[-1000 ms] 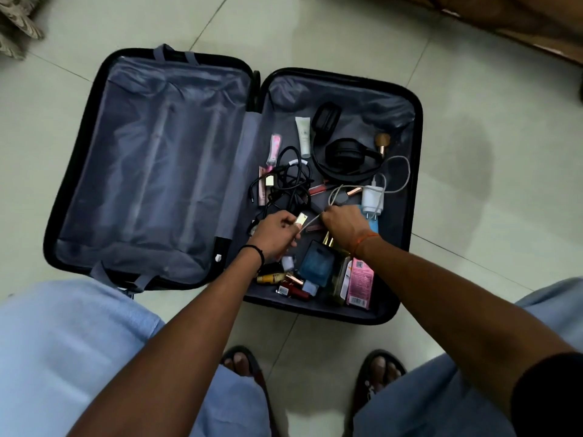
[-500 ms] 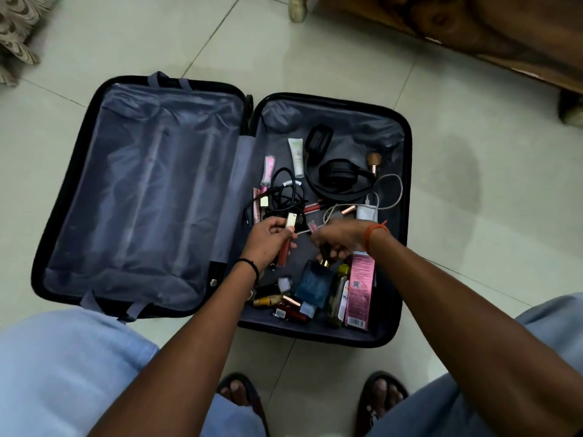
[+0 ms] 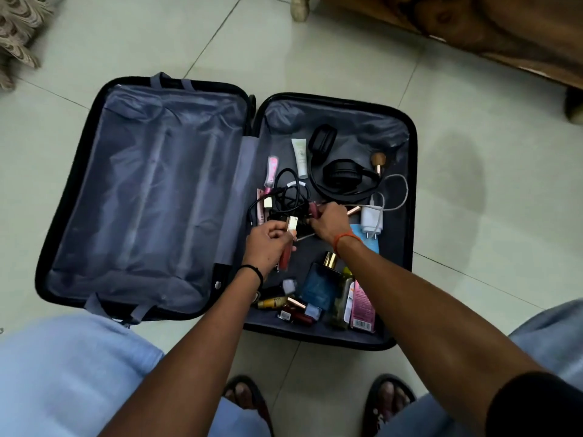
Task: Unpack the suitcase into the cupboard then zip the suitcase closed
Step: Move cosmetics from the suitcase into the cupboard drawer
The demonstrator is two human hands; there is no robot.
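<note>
Here we find the suitcase [image 3: 151, 197] lying open on the floor, its right half full of small items. Our left hand [image 3: 268, 244] grips a lip-gloss tube [image 3: 287, 247], fingers curled round it. Just right of that grip, our right hand [image 3: 329, 220] pinches a dark red tube [image 3: 314, 209] beside the black cables [image 3: 288, 197]. A white charger [image 3: 371, 219] lies right of that hand.
</note>
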